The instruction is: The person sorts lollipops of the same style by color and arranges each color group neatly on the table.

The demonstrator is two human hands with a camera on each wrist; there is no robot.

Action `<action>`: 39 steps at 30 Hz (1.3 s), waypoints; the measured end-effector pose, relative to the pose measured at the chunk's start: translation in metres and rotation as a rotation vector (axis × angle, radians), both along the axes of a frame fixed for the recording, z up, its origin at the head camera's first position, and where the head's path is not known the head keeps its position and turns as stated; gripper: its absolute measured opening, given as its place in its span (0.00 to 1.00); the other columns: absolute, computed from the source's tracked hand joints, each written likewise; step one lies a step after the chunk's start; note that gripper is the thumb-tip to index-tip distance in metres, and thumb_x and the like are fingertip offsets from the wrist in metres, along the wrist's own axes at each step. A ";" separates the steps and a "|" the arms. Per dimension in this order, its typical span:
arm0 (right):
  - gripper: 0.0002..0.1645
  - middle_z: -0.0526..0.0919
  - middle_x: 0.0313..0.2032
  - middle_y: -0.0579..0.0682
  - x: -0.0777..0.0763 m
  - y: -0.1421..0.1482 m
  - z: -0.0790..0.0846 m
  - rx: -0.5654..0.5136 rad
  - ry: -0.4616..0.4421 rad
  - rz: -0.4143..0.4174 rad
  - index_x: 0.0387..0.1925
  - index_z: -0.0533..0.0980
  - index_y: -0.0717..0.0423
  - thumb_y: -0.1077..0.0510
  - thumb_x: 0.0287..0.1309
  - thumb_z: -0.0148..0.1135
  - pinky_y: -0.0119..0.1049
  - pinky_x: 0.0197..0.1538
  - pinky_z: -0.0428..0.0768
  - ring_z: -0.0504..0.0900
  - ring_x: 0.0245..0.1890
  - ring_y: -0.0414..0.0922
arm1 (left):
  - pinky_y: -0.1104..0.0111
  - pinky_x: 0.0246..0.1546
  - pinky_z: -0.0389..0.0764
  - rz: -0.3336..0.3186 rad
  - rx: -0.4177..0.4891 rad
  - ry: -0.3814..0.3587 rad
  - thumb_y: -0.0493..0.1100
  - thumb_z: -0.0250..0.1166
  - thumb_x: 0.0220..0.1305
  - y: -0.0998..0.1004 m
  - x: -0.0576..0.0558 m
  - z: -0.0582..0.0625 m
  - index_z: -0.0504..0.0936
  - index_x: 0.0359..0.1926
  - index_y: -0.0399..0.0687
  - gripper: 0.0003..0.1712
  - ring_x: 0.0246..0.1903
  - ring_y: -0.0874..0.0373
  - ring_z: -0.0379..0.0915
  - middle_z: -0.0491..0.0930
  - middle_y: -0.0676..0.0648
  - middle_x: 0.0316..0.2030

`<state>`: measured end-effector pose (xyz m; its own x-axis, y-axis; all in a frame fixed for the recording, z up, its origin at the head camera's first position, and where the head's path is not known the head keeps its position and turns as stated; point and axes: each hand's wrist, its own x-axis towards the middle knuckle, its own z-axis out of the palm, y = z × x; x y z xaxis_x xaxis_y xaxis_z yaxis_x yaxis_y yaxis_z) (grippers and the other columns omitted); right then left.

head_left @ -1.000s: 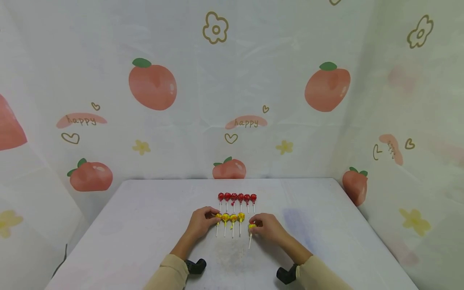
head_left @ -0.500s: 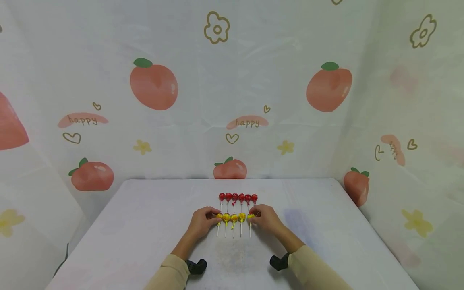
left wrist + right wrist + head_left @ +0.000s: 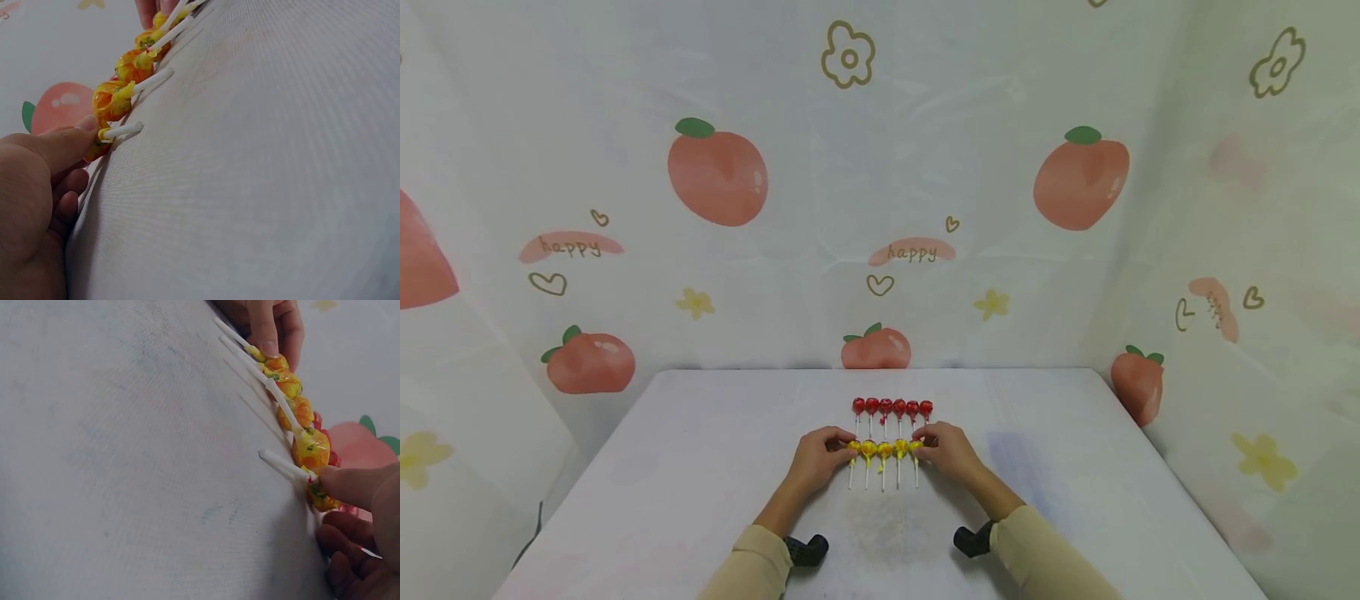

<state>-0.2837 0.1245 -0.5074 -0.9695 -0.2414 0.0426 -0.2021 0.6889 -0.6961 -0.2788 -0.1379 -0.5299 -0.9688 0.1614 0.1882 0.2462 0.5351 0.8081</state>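
A row of yellow-wrapped lollipops [image 3: 884, 450] lies on the white table, sticks toward me. My left hand [image 3: 816, 458] pinches the leftmost yellow lollipop [image 3: 99, 149] at its head, thumb at the base of the wrapper. At the other end of the row, my right hand [image 3: 953, 454] holds the rightmost yellow lollipop [image 3: 321, 497] between thumb and fingers, partly hiding its head. Just behind runs a parallel row of red lollipops [image 3: 886, 407], sticks pointing the same way.
The white tabletop [image 3: 700, 483] spreads out on both sides of the rows. A fabric backdrop [image 3: 790, 175] printed with peaches and flowers hangs behind it and along the sides. Black wrist-worn devices [image 3: 807, 551] sit below each hand.
My right hand has brought its yellow lollipop up and away from me into line with the others, then slightly left toward its neighbour. The left hand has stayed on the leftmost lollipop.
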 end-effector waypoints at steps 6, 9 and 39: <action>0.14 0.76 0.31 0.45 0.000 -0.001 -0.003 -0.004 0.001 -0.006 0.43 0.83 0.54 0.58 0.54 0.71 0.35 0.35 0.75 0.72 0.33 0.44 | 0.70 0.33 0.75 0.005 0.004 -0.007 0.41 0.72 0.58 0.000 -0.001 0.001 0.86 0.42 0.51 0.10 0.31 0.57 0.70 0.78 0.55 0.31; 0.14 0.76 0.30 0.45 0.000 0.000 -0.004 -0.010 0.006 -0.005 0.44 0.83 0.54 0.58 0.54 0.72 0.35 0.34 0.74 0.72 0.32 0.44 | 0.70 0.33 0.75 0.004 0.006 -0.002 0.41 0.72 0.57 0.000 0.000 0.001 0.86 0.42 0.50 0.10 0.31 0.57 0.69 0.78 0.55 0.31; 0.14 0.73 0.27 0.45 0.009 0.006 -0.013 -0.112 0.084 -0.029 0.44 0.83 0.53 0.57 0.55 0.71 0.34 0.30 0.71 0.70 0.27 0.43 | 0.68 0.32 0.73 0.023 0.038 0.009 0.41 0.73 0.56 -0.001 -0.001 0.000 0.87 0.42 0.51 0.11 0.31 0.56 0.69 0.76 0.53 0.30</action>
<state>-0.2746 0.1304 -0.5206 -0.9679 -0.2021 0.1491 -0.2439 0.6142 -0.7505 -0.2795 -0.1385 -0.5295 -0.9705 0.1318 0.2021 0.2412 0.5096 0.8260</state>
